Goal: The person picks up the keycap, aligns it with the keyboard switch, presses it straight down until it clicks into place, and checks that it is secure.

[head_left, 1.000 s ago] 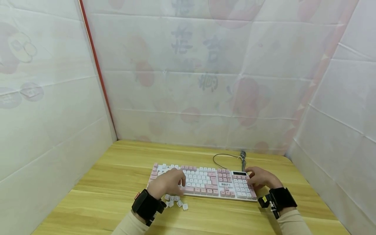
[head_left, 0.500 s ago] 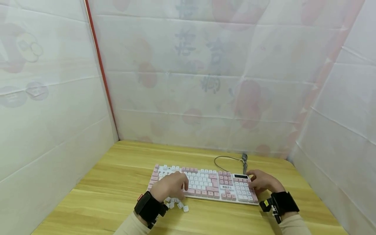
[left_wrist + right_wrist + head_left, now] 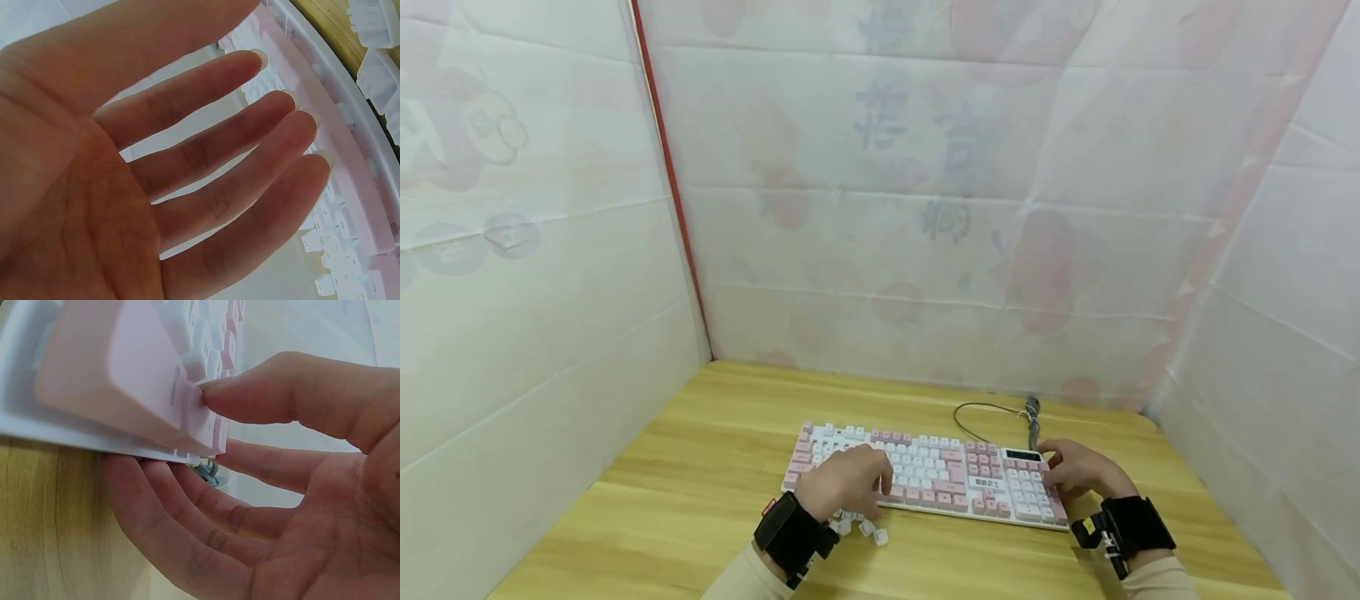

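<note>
A pink-and-white keyboard (image 3: 925,475) lies on the wooden table. My right hand (image 3: 1086,468) grips its right end. In the right wrist view the thumb (image 3: 250,394) rests on a pink key, while the other fingers curl along and under the white edge. Over the left part of the keyboard hovers my left hand (image 3: 847,482), fingers loosely bent, covering some keys. Nothing shows between those fingers in the left wrist view, where the palm (image 3: 75,200) faces the camera. Several loose white keycaps (image 3: 867,528) lie by the keyboard's front edge, partly hidden behind the left hand and wrist.
Behind the keyboard, a thin cable (image 3: 981,405) loops to a tied grey bundle (image 3: 1033,417). White printed sheeting (image 3: 925,250) walls the table (image 3: 700,467) at the back and both sides. A red strip (image 3: 670,175) runs up the back-left corner.
The head view has shifted slightly, so the scene sits a little further right and lower. Both hands keep nearly the same places on and over the keyboard.
</note>
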`<state>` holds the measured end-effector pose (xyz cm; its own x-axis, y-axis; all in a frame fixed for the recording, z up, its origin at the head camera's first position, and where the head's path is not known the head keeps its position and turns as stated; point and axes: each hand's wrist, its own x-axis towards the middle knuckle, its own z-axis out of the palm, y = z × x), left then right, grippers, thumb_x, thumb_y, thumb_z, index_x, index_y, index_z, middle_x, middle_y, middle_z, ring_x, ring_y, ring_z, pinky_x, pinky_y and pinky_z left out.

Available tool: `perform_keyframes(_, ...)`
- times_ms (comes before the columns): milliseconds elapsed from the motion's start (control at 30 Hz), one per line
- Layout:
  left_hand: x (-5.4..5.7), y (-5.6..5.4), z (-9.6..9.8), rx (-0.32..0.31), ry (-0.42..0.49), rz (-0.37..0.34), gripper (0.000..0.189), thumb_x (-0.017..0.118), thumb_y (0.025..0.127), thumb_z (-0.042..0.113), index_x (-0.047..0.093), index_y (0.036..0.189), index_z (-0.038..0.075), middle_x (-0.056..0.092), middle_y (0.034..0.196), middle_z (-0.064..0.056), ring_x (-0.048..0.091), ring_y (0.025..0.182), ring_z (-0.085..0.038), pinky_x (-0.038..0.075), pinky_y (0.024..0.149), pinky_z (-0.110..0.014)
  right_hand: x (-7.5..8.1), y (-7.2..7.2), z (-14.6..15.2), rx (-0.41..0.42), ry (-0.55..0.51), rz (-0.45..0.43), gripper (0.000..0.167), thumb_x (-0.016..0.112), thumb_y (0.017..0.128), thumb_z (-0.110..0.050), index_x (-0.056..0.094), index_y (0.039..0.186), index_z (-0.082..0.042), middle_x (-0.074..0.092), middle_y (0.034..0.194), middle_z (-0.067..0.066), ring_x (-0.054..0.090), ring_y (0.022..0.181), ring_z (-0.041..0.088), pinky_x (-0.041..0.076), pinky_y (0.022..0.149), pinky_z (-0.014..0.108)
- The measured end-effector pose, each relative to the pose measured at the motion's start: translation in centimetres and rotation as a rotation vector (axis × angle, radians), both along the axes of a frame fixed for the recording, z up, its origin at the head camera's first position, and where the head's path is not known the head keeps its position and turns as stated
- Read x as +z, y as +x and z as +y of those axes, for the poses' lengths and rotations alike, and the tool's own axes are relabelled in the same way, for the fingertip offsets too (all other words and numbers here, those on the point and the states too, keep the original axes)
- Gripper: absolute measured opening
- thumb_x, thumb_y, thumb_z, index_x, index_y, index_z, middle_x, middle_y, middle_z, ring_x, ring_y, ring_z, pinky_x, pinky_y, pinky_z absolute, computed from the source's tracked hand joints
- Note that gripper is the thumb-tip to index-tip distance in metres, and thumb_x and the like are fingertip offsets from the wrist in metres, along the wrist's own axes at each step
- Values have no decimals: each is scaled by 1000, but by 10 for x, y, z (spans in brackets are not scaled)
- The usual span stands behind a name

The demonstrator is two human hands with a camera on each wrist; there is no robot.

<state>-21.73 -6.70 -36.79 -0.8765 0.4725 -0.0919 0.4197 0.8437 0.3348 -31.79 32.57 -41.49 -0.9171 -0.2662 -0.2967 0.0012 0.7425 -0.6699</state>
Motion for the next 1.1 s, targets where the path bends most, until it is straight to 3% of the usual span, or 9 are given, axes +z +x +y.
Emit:
perform_keyframes(567,-5,1,9,30,-16,-36,23,92,75,15,75,90,16,60,84,8,52,74,-6,47,64,-24,2,0,4,4,-12,-18,69,70,91,-3,37,149,15,59,119,31,66,94,29,61,79,48)
perform_keyframes(767,-11,2,14,24,-11,-38,24,93,73,13,76,89,15,67,84,6,55,68,-5,48,62,-22,2,-1,3,0,-1,-28,70,71,89,-3,37,148,15,57,120,33,64,90,25,62,77,47)
perform_keyframes(1100,-17,5,22,72,-20,-24,30,95,64,4,73,83,13,65,80,7,53,66,-7,47,60,-23,2,-4,1,3,1,-29,71,71,89,-3,36,148,15,58,119,32,64,88,24,62,76,45)
